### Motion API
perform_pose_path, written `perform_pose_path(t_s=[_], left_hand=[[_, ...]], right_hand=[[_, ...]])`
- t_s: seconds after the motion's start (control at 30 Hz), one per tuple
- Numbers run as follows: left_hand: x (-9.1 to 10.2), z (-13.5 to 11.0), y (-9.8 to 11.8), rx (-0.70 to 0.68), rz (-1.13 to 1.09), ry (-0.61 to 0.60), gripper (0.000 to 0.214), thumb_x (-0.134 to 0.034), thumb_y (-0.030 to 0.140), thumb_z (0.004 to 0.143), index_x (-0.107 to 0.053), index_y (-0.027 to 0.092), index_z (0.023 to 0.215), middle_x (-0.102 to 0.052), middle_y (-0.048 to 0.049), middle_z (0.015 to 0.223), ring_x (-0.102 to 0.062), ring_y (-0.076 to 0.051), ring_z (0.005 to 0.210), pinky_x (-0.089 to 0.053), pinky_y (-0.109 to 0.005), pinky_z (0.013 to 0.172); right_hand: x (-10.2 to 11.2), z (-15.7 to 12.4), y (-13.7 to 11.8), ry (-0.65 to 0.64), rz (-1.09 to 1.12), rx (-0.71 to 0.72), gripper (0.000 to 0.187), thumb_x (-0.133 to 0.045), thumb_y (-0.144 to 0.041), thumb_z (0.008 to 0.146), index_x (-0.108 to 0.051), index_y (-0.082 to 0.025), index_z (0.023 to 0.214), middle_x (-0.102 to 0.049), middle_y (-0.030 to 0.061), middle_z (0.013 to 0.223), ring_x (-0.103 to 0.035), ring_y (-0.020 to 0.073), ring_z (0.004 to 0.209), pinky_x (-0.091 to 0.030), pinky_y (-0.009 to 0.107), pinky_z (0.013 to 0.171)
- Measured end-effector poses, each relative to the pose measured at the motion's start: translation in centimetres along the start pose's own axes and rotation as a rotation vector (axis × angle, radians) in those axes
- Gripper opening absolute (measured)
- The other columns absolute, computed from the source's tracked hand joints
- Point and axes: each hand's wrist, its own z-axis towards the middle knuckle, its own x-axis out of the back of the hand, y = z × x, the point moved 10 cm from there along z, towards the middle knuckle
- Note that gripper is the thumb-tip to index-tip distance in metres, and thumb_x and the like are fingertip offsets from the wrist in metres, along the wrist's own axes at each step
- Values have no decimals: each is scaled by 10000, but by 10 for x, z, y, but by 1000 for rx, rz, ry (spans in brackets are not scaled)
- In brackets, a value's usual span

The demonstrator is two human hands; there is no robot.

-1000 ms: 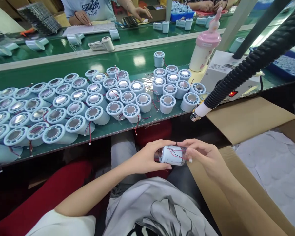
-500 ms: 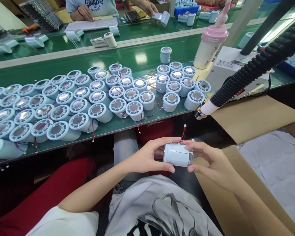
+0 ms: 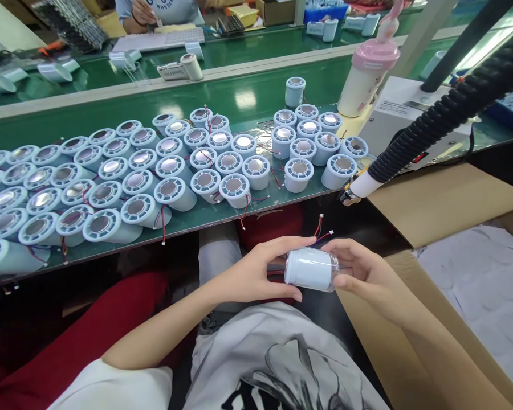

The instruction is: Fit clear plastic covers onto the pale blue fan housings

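Over my lap, below the bench edge, I hold a light-blue cylindrical housing (image 3: 310, 269) on its side. Clear plastic film (image 3: 334, 270) sticks out past its right end. My left hand (image 3: 267, 270) grips the left end, thumb below and fingers over the top. At the right end, my right hand (image 3: 361, 270) has its thumb and fingers around the film edge. Red and dark wires (image 3: 320, 228) with small white connectors rise behind the housing. Its end faces are hidden.
Many similar blue cylinders (image 3: 139, 208) stand or lean on the green bench (image 3: 222, 219). A black corrugated hose (image 3: 436, 108) with a metal tip hangs at right, near a pink-lidded bottle (image 3: 370, 68). An open carton (image 3: 448, 199) holds white sheets. A co-worker's hand (image 3: 144, 12) is across the bench.
The housing has turned about its length, so the seam line seen before is out of sight. My right fingers have shifted at the film end. A co-worker's hand with a part has left the back.
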Motion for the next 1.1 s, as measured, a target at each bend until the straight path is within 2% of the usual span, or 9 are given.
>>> perform_pose_path(t_s=[0.23, 0.43, 0.53, 0.67, 0.77, 0.87, 0.97, 1.1], left_hand=[[0, -1, 4, -44, 66, 2, 820, -834, 196, 670, -481, 299, 1403, -501, -89, 1448, -493, -279, 1320, -503, -362, 1015], [1, -4, 12, -147, 198, 4, 789, -837, 217, 673, -510, 302, 1386, -480, -92, 1479, -392, -296, 1403, -383, -432, 1126], [1, -5, 12, -122, 140, 3, 794, -841, 200, 664, -516, 300, 1382, -484, -88, 1476, -411, -291, 1391, -392, -417, 1122], [-1, 0, 2, -14, -33, -17, 825, -843, 187, 659, -493, 298, 1397, -495, -96, 1462, -495, -281, 1323, -435, -409, 1085], [4, 19, -11, 35, -205, 9, 833, -851, 186, 646, -496, 274, 1394, -516, -118, 1439, -531, -285, 1284, -434, -419, 1074], [12, 54, -25, 44, -344, 51, 764, -852, 234, 655, -541, 217, 1353, -548, -151, 1402, -556, -293, 1249, -441, -415, 1048], [17, 93, -34, 68, -334, 58, 737, -855, 278, 655, -565, 174, 1325, -586, -159, 1357, -549, -292, 1250, -411, -424, 1064], [15, 129, -26, 57, -292, -5, 664, -838, 295, 680, -597, 120, 1273, -637, -159, 1277, -590, -276, 1177, -408, -436, 1054]], right_hand=[[-3, 4, 6, 28, 125, -77, 325, -716, -436, 837, -601, -226, 1057, -689, 10, 921, -641, 112, 780, -551, 185, 653], [-3, 7, 23, 68, 210, -166, 441, -701, -561, 797, -579, -192, 1006, -653, -3, 786, -641, 124, 649, -599, 243, 572], [-6, 5, 30, 51, 247, -215, 448, -666, -588, 814, -567, -184, 980, -659, -5, 744, -653, 130, 617, -604, 250, 553], [-11, 8, 37, 27, 334, -252, 442, -631, -612, 828, -557, -190, 939, -704, 12, 680, -685, 151, 561, -580, 225, 510], [-3, 18, 45, 102, 483, -248, 405, -641, -582, 827, -547, -198, 912, -698, 10, 620, -661, 153, 479, -528, 194, 423], [14, 32, 56, 207, 570, -235, 322, -463, -498, 955, -545, -187, 958, -719, 45, 660, -645, 128, 471, -501, 168, 427], [35, 47, 63, 295, 619, -204, 391, -296, -439, 1019, -573, -164, 989, -728, 68, 706, -647, 114, 514, -517, 168, 491], [57, 63, 65, 358, 672, -166, 451, -301, -468, 1016, -613, -149, 953, -707, 65, 673, -609, 116, 475, -492, 179, 456]])
